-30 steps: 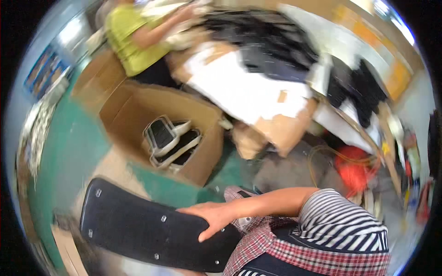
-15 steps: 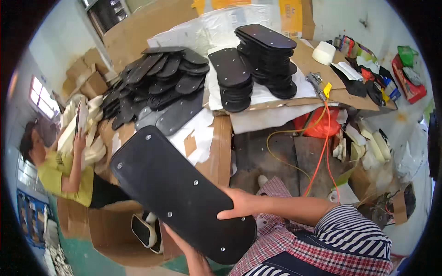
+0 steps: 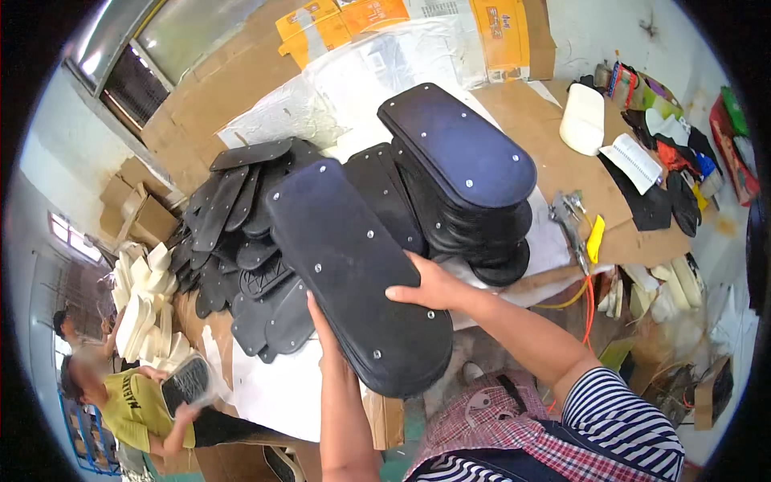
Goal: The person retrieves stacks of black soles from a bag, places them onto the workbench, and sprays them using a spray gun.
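Item: 1 black panel (image 3: 345, 257), 6 metal studs showing. Location: you are holding it up before the loose black pile (image 3: 245, 197) and the tall stack (image 3: 458, 136). Grip: your right hand (image 3: 430, 283) is clamping the right edge, thumb on top; your left hand (image 3: 333, 349) is bracing the left edge, fingers partly hidden. Change: the panel is now overlapping the pile in view, no longer the carton; it is remaining hand-held.

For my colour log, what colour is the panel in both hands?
The panel is black, seen best in the head view.
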A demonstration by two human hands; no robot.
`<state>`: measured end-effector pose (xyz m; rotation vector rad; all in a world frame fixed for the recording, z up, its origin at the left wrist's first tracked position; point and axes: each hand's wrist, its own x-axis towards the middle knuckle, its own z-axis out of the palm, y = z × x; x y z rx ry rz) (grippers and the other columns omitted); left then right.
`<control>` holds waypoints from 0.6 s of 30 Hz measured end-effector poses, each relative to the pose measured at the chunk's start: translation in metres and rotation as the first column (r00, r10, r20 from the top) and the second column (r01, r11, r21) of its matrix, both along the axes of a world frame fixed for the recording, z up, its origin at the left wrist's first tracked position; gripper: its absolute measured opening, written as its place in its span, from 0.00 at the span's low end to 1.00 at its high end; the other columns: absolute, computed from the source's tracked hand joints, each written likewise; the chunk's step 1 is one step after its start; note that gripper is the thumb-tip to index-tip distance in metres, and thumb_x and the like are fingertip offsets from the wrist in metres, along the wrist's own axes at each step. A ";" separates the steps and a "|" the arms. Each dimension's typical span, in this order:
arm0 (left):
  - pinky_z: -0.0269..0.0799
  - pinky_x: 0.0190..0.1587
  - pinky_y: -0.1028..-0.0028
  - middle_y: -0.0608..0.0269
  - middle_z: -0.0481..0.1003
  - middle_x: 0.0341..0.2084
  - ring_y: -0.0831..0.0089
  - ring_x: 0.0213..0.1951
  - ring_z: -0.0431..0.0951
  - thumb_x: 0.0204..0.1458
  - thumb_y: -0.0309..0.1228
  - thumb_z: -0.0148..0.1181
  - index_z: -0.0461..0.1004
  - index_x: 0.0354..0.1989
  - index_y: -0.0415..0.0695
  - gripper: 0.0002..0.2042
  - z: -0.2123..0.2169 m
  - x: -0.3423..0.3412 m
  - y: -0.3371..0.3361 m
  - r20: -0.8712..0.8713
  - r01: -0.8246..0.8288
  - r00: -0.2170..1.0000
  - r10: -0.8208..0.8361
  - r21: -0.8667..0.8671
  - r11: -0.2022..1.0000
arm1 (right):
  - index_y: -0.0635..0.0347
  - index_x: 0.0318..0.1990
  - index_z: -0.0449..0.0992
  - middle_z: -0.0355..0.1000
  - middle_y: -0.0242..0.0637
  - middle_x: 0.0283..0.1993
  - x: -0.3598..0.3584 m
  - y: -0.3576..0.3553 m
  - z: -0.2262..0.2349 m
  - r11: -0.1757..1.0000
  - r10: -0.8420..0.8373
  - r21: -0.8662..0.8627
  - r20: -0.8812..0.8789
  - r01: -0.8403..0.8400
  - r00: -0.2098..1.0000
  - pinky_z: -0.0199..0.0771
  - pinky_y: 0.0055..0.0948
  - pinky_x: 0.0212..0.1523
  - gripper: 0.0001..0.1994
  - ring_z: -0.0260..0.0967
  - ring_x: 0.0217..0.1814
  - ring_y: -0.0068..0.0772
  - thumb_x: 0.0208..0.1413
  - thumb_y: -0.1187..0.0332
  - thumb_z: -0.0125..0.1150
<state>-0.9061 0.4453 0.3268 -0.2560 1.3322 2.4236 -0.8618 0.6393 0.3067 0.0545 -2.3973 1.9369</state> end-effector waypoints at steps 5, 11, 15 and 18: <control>0.61 0.54 0.60 0.52 0.63 0.55 0.56 0.52 0.66 0.53 0.60 0.37 0.60 0.57 0.43 0.34 -0.007 -0.107 0.032 -0.032 0.199 0.980 -0.197 0.123 0.972 | 0.65 0.59 0.58 0.65 0.47 0.54 -0.071 0.036 0.024 0.995 -0.098 -0.011 0.099 0.100 0.990 0.60 0.32 0.56 0.38 0.62 0.57 0.38 0.43 0.53 0.64; 0.68 0.50 0.65 0.57 0.68 0.50 0.62 0.48 0.70 0.58 0.48 0.38 0.61 0.56 0.42 0.25 -0.070 -0.219 0.055 -0.114 0.403 0.912 -0.395 0.059 0.913 | 0.67 0.62 0.47 0.50 0.57 0.62 -0.120 0.003 0.031 0.734 -0.422 0.541 -0.110 0.410 0.900 0.48 0.43 0.63 0.38 0.47 0.64 0.54 0.48 0.60 0.58; 0.69 0.49 0.65 0.54 0.68 0.49 0.64 0.48 0.71 0.57 0.44 0.44 0.59 0.57 0.38 0.25 -0.055 -0.219 0.102 -0.146 0.384 0.906 -0.396 -0.106 0.917 | 0.66 0.60 0.52 0.51 0.55 0.62 -0.122 0.035 0.027 0.669 -0.385 0.642 -0.132 0.374 0.913 0.49 0.46 0.62 0.31 0.47 0.63 0.56 0.49 0.65 0.54; 0.67 0.51 0.63 0.53 0.65 0.52 0.63 0.50 0.69 0.54 0.50 0.46 0.57 0.58 0.37 0.31 -0.043 -0.220 0.090 0.104 0.400 0.908 -0.406 0.079 0.913 | 0.67 0.54 0.63 0.51 0.53 0.62 -0.118 0.035 0.024 0.562 -0.314 0.764 -0.158 0.318 0.936 0.51 0.45 0.61 0.20 0.47 0.64 0.55 0.52 0.71 0.49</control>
